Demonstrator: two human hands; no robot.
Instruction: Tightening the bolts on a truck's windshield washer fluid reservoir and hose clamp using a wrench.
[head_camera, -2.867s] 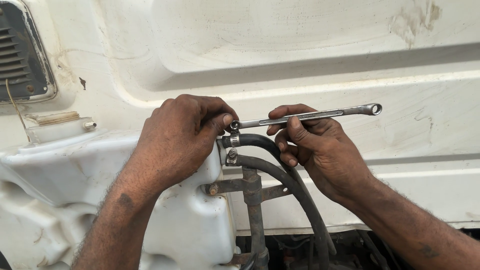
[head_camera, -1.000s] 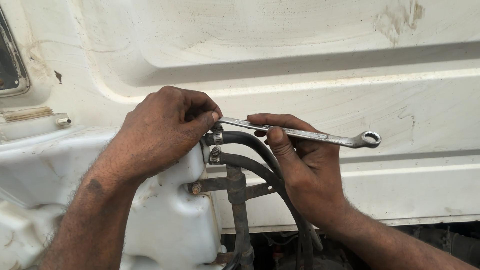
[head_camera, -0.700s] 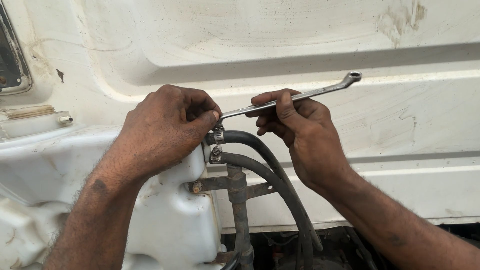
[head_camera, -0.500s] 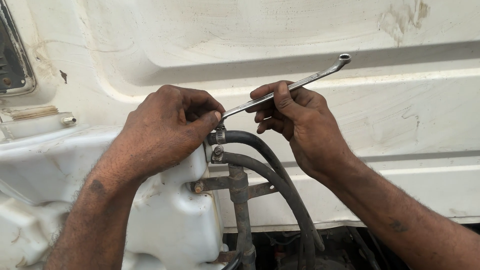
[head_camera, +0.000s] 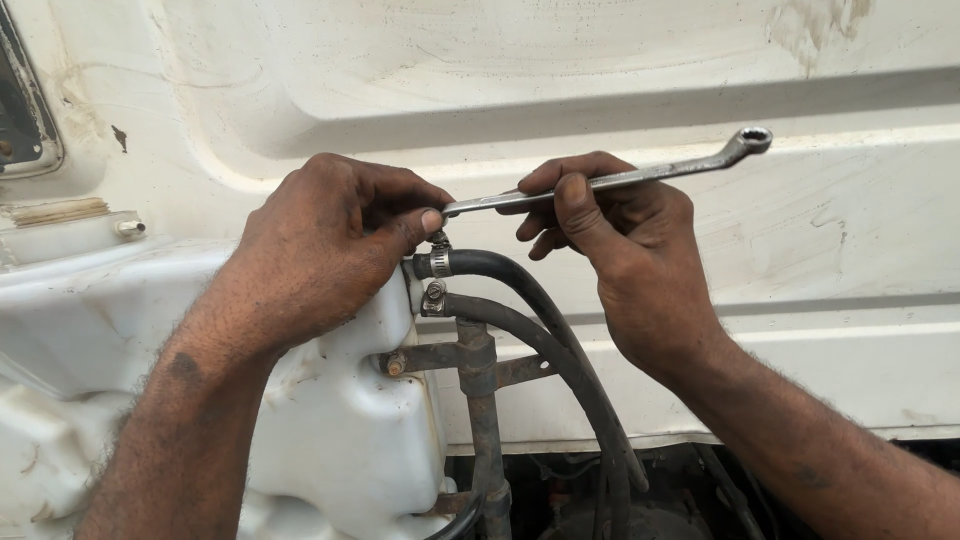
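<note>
My right hand (head_camera: 625, 255) grips a long silver ring spanner (head_camera: 640, 176) near its middle; the far ring end points up to the right. The spanner's near end sits on the screw of a metal hose clamp (head_camera: 438, 262) on a black rubber hose (head_camera: 520, 290). My left hand (head_camera: 330, 240) rests on the white plastic tank (head_camera: 340, 440), its thumb and forefinger pressing the spanner's near end onto the clamp. A second clamp (head_camera: 434, 297) holds a lower black hose just beneath.
A dirty white vehicle body panel (head_camera: 600, 70) fills the background. A rusty metal bracket and pipe (head_camera: 478, 380) run down below the clamps. A dark grille (head_camera: 22, 110) shows at the left edge. The dark gap under the panel holds more hoses.
The spanner's free end has swung from low on the right up to high, then partly back down, pivoting on the clamp screw. My left hand stayed on the tank.
</note>
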